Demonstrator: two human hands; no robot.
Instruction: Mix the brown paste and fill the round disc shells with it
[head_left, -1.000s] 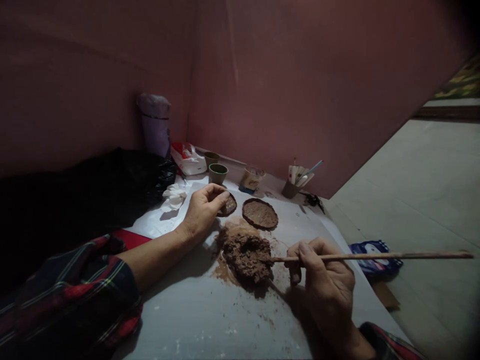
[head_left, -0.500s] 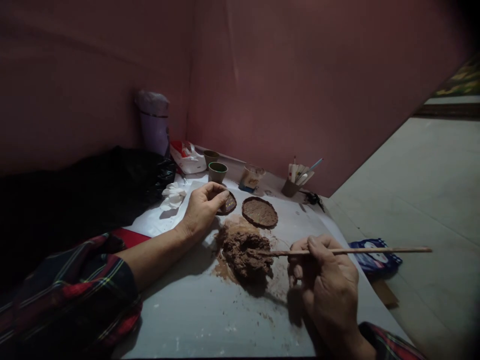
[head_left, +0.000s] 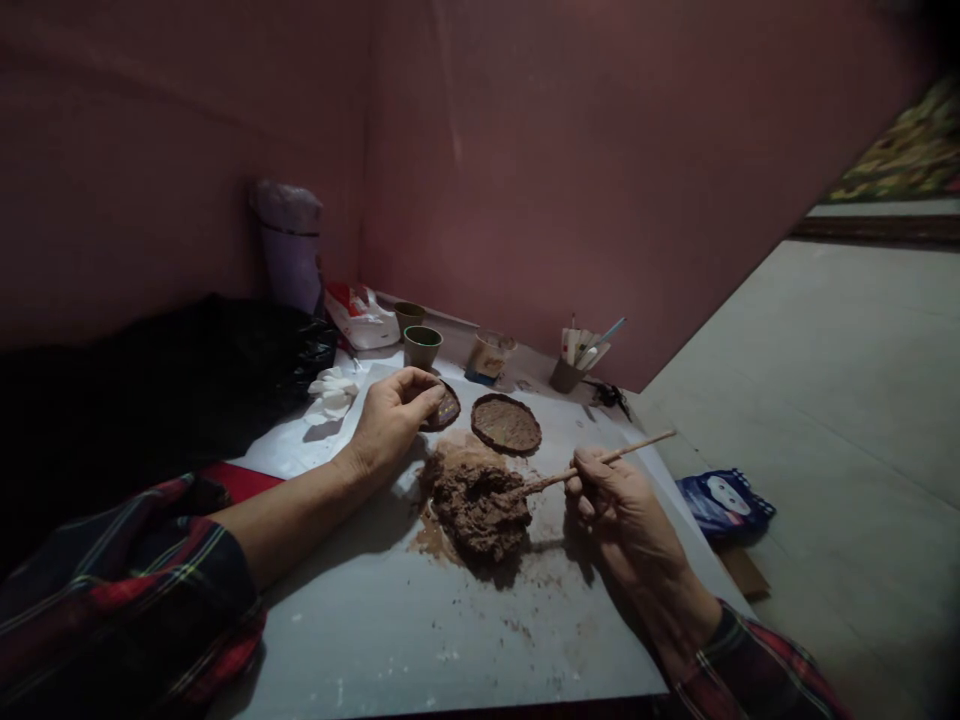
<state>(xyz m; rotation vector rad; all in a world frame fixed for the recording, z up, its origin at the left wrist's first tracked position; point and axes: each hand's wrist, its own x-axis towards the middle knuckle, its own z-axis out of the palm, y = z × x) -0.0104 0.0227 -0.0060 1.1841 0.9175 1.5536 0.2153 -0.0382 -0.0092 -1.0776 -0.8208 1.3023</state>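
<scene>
A lumpy mound of brown, clay-like material lies on the white table. My right hand grips a thin wooden stick, whose smeared tip touches the mound's right side. Beyond the mound rests a round brown disc with a raised rim. A smaller dark disc with small coloured spots lies to its left, partly covered by my left hand. The thumb and fingers of my left hand are pinched together at that disc's edge; whatever they may hold is too small to make out.
Two cups, a stained clear cup and a holder of brushes and sticks stand along the back. Crumpled white gloves and a black bag are at left. A blue packet lies right of the table.
The stick in my right hand has swung so its far end points up and away, and my right hand is tilted differently. The whole view has shifted slightly. My left hand stays by the small disc.
</scene>
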